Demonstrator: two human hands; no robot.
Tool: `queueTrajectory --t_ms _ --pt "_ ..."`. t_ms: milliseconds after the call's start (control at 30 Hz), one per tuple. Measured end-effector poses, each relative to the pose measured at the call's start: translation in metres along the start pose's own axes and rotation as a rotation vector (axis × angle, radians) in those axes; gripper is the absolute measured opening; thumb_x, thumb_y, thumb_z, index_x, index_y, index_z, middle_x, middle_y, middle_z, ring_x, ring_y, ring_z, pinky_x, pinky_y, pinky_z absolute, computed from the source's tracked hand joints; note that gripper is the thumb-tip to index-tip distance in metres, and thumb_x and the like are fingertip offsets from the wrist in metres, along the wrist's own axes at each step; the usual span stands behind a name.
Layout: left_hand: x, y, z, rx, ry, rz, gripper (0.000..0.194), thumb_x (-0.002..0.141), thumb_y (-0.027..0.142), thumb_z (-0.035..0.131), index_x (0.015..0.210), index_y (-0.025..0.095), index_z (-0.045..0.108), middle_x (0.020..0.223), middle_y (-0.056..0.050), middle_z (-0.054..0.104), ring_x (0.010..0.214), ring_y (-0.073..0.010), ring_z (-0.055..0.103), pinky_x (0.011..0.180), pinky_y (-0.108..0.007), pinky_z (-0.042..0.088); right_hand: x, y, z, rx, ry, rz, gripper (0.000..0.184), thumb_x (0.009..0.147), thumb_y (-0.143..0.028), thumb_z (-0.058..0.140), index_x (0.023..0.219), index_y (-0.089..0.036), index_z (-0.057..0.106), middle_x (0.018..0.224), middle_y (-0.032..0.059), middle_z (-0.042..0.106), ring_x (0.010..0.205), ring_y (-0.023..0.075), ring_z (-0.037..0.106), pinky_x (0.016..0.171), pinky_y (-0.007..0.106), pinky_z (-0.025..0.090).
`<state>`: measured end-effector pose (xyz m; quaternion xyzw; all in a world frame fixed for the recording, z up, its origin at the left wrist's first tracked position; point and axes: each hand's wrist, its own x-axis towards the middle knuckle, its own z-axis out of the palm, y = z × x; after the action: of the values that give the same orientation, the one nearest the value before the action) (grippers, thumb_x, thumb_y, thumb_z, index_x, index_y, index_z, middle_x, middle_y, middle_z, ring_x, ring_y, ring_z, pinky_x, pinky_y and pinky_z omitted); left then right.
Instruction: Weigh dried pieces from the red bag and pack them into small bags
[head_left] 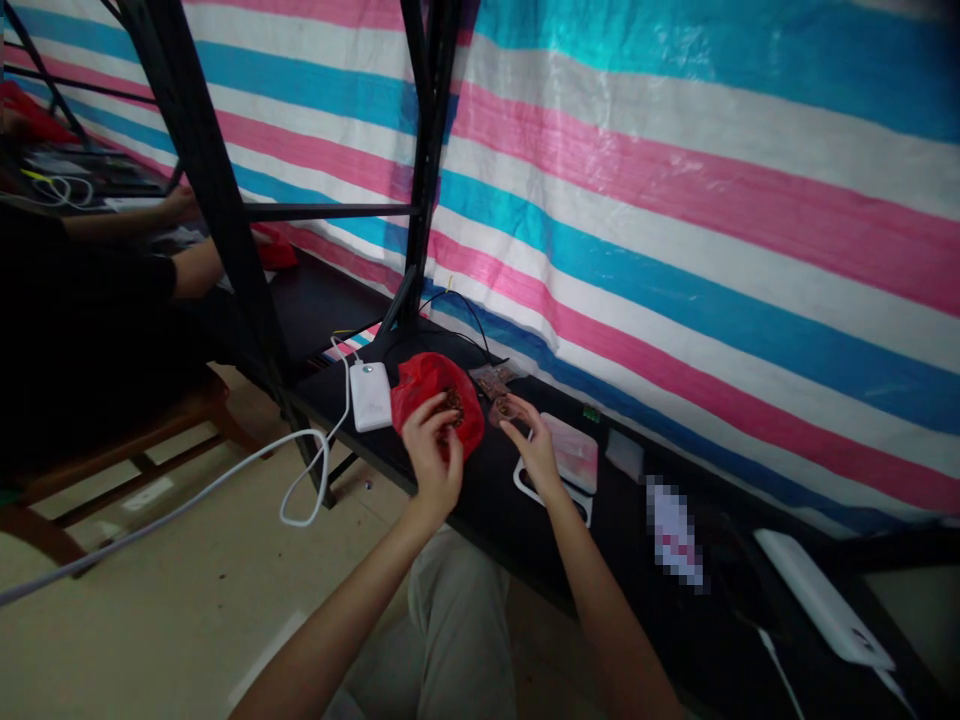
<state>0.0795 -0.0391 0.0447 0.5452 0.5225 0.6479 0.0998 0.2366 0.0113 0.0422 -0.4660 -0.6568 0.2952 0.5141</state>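
A red plastic bag, its mouth spread wide, lies on the black tabletop with small brown pieces inside. My left hand reaches into it, fingers curled around some of those pieces; their exact kind is too small to tell. To the right, my right hand pinches a small clear plastic bag with a few brown bits in it. Just behind that hand lie filled clear packets. Beneath and beside my right wrist are a clear flat pouch and a white-rimmed object, partly covered.
A white power bank with a white cable stands left of the red bag. Farther right are a dark phone and a long white device. A black metal post separates me from another person's arm.
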Motion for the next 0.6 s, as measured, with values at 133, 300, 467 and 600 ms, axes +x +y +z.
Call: queueTrajectory --t_ms 133,300,467,600 --pt "0.003 0.013 0.046 -0.099 -0.656 0.329 0.03 0.083 0.019 0.044 0.111 0.024 0.052 0.124 -0.007 0.049 0.118 -0.0207 0.042 0.101 -0.039 0.03 -0.014 0.006 -0.059 -0.087 0.132 0.038 0.047 0.072 -0.038 0.062 0.113 -0.019 0.051 0.111 0.0097 0.061 0.103 0.0212 0.056 0.092 0.04 0.041" --pt "0.007 0.013 0.128 -0.147 -0.97 0.426 0.058 0.069 0.033 0.065 0.121 0.018 0.045 0.129 -0.014 0.045 0.123 -0.026 0.037 0.103 -0.041 0.027 -0.038 0.023 -0.13 -0.258 0.302 0.141 0.044 0.07 -0.041 0.061 0.107 -0.018 0.053 0.111 0.012 0.061 0.102 0.0233 0.057 0.089 0.043 0.042" --pt "0.006 0.015 0.188 -0.028 -1.135 0.399 0.066 0.061 0.039 0.07 0.12 0.016 0.051 0.124 -0.016 0.051 0.117 -0.0308 0.043 0.102 -0.043 0.023 -0.058 0.034 -0.17 -0.348 0.324 0.182 0.044 0.067 -0.041 0.063 0.104 -0.018 0.055 0.106 0.0111 0.064 0.095 0.0228 0.06 0.088 0.044 0.042" --pt "0.006 0.018 0.204 0.068 -1.195 0.462 0.049 0.064 0.036 0.068 0.11 0.018 0.06 0.111 -0.014 0.06 0.108 -0.0295 0.05 0.1 -0.041 0.024 -0.061 0.042 -0.183 -0.415 0.277 0.172 0.043 0.068 -0.041 0.063 0.102 -0.017 0.057 0.103 0.0108 0.065 0.095 0.0232 0.06 0.089 0.043 0.042"
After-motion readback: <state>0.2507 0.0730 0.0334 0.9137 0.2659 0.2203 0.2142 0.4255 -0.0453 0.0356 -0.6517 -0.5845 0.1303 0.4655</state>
